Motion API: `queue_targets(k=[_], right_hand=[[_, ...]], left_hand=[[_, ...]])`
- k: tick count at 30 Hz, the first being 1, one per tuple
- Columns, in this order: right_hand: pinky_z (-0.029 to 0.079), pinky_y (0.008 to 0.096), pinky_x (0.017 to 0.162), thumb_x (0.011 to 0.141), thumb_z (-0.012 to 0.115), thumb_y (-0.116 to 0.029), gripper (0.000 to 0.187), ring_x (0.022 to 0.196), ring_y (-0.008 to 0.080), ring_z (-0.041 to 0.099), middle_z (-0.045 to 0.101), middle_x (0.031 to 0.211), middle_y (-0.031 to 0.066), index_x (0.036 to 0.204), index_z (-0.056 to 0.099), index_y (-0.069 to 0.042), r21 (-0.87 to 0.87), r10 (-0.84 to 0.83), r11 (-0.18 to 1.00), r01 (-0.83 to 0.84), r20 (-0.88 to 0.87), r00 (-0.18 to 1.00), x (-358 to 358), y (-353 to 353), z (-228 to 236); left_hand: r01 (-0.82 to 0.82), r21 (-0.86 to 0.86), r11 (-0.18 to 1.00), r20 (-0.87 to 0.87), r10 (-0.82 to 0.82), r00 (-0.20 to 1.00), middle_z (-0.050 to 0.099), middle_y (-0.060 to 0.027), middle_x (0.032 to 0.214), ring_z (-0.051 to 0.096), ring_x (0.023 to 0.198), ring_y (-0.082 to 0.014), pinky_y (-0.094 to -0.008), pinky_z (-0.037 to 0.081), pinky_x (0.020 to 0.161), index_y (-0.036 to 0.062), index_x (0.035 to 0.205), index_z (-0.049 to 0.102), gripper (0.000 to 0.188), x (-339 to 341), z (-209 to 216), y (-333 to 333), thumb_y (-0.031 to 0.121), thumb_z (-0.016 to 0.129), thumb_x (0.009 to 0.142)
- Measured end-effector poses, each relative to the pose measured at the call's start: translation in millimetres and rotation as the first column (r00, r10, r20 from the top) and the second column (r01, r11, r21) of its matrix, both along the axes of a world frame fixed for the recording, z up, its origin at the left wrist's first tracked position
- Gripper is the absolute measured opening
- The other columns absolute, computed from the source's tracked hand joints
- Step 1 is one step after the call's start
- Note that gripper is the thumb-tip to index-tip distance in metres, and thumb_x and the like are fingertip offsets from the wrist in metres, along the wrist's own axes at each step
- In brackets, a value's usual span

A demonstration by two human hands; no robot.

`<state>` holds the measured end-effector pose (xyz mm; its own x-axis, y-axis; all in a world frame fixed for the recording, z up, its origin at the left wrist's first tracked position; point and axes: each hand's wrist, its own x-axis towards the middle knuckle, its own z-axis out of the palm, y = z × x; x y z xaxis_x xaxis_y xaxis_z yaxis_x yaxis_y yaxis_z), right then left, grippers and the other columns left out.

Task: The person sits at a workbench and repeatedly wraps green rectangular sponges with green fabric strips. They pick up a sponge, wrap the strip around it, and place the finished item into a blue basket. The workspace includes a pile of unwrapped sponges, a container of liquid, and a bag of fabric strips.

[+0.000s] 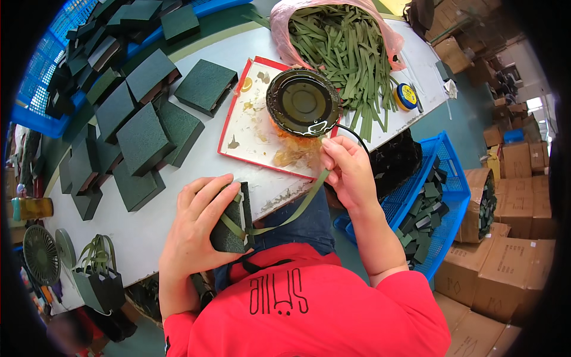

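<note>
Fingers wrapped over its top, my left hand [193, 223] holds a small dark green box [229, 237] at the table's near edge. A flat olive-green ribbon [300, 208] runs from the box across to my right hand [351, 169], which pinches its other end between thumb and fingers. That end is close to the near rim of a round black pot [276, 116] of dark amber liquid. Amber, glue-like drips [291, 152] hang below the pot, which stands on a stained white board with a red edge [235, 128]. Where the ribbon meets the box is partly hidden by my left hand.
Several dark green boxes [143, 140] lie on the left of the white table [172, 202]. A pink bag [279, 30] of loose ribbons and a yellow-and-blue tin [406, 96] are beyond the pot. At right are a blue crate [455, 172] and cartons [505, 273]; a black cord [357, 135] leaves the pot.
</note>
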<state>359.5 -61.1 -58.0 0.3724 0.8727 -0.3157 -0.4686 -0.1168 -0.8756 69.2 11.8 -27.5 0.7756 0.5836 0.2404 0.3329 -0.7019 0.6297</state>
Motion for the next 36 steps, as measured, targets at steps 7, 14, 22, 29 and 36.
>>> queue_targets(k=[7,14,22,29,36], right_hand=[[0.037,0.0188,0.051,0.098,0.068,-0.020,0.015,0.060,0.0013,0.048,0.059,0.076,-0.0039,0.097,0.063,-0.005,-0.057,0.239,0.970,-0.234,0.111,0.965,-26.0,-21.7,21.8],[0.042,0.0188,0.059,0.099,0.068,-0.016,0.015,0.071,0.0003,0.055,0.062,0.081,-0.0046,0.099,0.061,-0.003,-0.076,0.519,0.853,-0.516,0.024,0.855,-53.8,-18.3,34.3],[0.043,0.0198,0.058,0.100,0.067,-0.019,0.018,0.069,0.0008,0.056,0.066,0.079,-0.0013,0.096,0.060,-0.003,-0.106,0.592,0.805,-0.583,0.078,0.802,-60.3,-10.6,23.7],[0.042,0.0198,0.058,0.100,0.067,-0.019,0.019,0.067,0.0012,0.056,0.065,0.076,-0.0014,0.094,0.060,-0.002,-0.126,0.620,0.783,-0.609,0.076,0.781,-58.0,-7.6,25.0],[0.044,0.0226,0.059,0.096,0.066,-0.017,0.023,0.067,0.0039,0.058,0.064,0.072,0.0002,0.081,0.060,-0.001,-0.251,0.730,0.682,-0.687,0.184,0.658,-53.8,1.3,19.3]], left_hand=[[0.069,-0.044,0.997,0.106,-0.064,0.992,0.057,-0.0128,0.143,0.053,0.125,-0.0372,-0.0476,0.043,0.106,0.0052,0.138,0.057,0.089,-1.1,-0.1,6.0,0.021,0.089,0.057],[0.158,-0.103,0.982,0.195,-0.136,0.971,0.056,-0.0128,0.145,0.051,0.128,-0.0372,-0.0468,0.043,0.106,0.0053,0.143,0.053,0.093,-1.0,-0.4,6.0,0.020,0.088,0.058],[0.182,-0.088,0.979,0.206,-0.160,0.965,0.057,-0.0140,0.144,0.052,0.127,-0.0372,-0.0477,0.043,0.106,0.0047,0.143,0.053,0.093,1.4,1.2,5.8,0.019,0.088,0.058],[0.202,-0.085,0.976,0.188,-0.183,0.965,0.058,-0.0136,0.143,0.052,0.126,-0.0375,-0.0490,0.042,0.106,0.0055,0.142,0.054,0.092,1.4,4.4,6.3,0.020,0.088,0.058],[0.259,-0.007,0.966,0.006,-0.259,0.966,0.061,-0.0154,0.138,0.055,0.122,-0.0388,-0.0474,0.045,0.102,0.0045,0.137,0.056,0.090,3.6,14.8,8.5,0.025,0.091,0.056]])
